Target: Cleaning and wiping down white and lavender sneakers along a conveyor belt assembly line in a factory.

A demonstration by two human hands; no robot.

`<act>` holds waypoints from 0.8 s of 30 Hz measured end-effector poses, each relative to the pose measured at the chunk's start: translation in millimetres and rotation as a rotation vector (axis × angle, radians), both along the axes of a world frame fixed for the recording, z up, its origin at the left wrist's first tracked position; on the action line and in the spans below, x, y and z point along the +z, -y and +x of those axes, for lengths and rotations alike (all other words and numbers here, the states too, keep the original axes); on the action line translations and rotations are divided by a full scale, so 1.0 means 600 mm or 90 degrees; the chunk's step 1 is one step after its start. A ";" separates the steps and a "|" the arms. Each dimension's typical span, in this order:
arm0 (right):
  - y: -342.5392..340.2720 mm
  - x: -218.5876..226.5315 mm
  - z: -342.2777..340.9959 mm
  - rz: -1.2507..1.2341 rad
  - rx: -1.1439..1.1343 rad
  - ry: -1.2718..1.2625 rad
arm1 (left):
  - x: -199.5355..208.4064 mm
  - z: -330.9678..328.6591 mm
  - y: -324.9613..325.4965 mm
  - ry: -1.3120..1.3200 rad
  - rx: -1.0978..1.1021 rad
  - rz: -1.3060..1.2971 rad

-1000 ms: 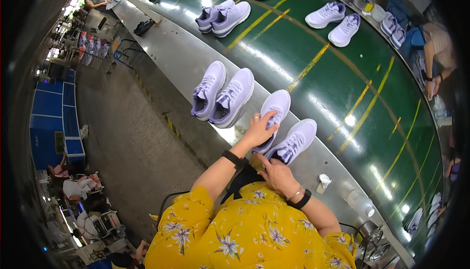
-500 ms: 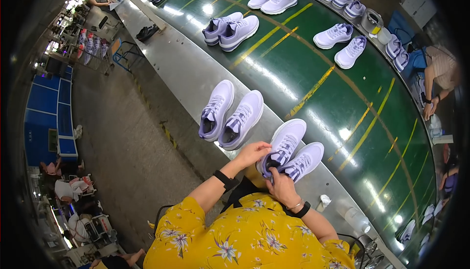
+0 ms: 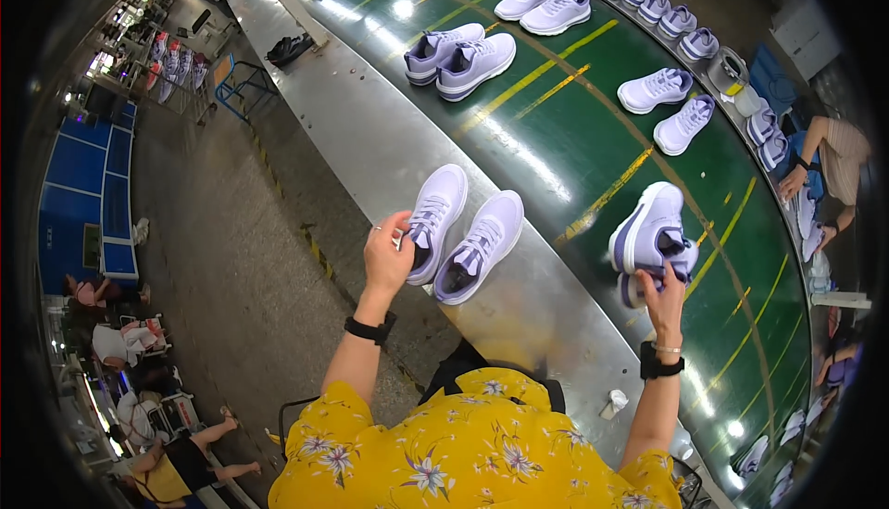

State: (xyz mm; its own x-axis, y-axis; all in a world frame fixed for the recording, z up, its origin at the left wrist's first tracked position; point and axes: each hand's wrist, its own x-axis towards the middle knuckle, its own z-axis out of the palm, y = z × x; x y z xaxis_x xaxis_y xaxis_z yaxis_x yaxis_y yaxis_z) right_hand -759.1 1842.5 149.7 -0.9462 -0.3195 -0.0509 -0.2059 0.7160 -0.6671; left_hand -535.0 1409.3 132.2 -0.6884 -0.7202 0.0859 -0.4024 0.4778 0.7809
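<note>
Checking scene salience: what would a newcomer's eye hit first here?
The yellow floral shirt, bottom centre. Above it, the left hand is at a lilac shoe pair on the metal ledge; to the right, the right hand grips a second pair at the green belt.

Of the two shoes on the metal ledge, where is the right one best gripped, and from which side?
Probably by its heel collar, coming from the near side. The right shoe stands on its sole, toe pointing away, and its opening lies at the near end, giving a likely place to hook in. The left hand is at the left shoe.
</note>
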 end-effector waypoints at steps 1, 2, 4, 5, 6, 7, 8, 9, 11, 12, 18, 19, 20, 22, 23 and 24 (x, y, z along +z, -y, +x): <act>-0.022 -0.050 -0.031 0.092 0.028 -0.105 | -0.015 0.005 0.020 0.047 -0.042 -0.017; -0.040 -0.088 -0.052 0.160 0.047 -0.109 | -0.035 0.011 0.036 0.095 -0.084 -0.033; -0.030 -0.116 -0.053 0.239 0.039 -0.044 | -0.101 0.032 0.065 0.116 -0.076 0.152; -0.026 -0.124 -0.055 0.317 0.024 0.020 | -0.121 0.035 0.073 0.133 -0.073 0.338; -0.021 -0.131 -0.047 0.326 0.010 0.026 | -0.121 0.021 0.064 0.115 -0.050 0.454; -0.005 -0.133 -0.029 0.327 0.016 0.028 | -0.135 0.024 0.061 0.115 -0.044 0.455; 0.012 -0.137 -0.006 0.319 -0.041 -0.145 | -0.153 0.026 0.059 0.098 -0.024 0.411; 0.030 -0.134 0.018 0.310 -0.099 -0.317 | -0.166 0.030 0.054 0.082 -0.006 0.370; 0.067 -0.115 0.070 0.244 -0.120 -0.358 | -0.150 0.020 0.039 0.122 0.019 0.349; 0.073 -0.118 0.091 0.131 -0.019 -0.319 | -0.139 0.014 0.026 0.134 -0.011 0.346; 0.208 -0.108 0.235 -0.291 0.109 0.402 | -0.115 0.020 -0.065 0.172 -0.116 0.387; 0.214 -0.120 0.249 -0.342 0.126 0.433 | -0.126 0.028 -0.082 0.159 -0.126 0.409; 0.218 -0.135 0.251 -0.342 0.122 0.434 | -0.139 0.030 -0.094 0.134 -0.115 0.404; 0.224 -0.167 0.244 -0.382 0.057 0.396 | -0.151 0.038 -0.116 0.116 -0.111 0.406; 0.220 -0.175 0.243 -0.380 0.049 0.396 | -0.155 0.039 -0.119 0.111 -0.108 0.377; 0.219 -0.178 0.239 -0.362 0.049 0.408 | -0.154 0.037 -0.120 0.104 -0.104 0.349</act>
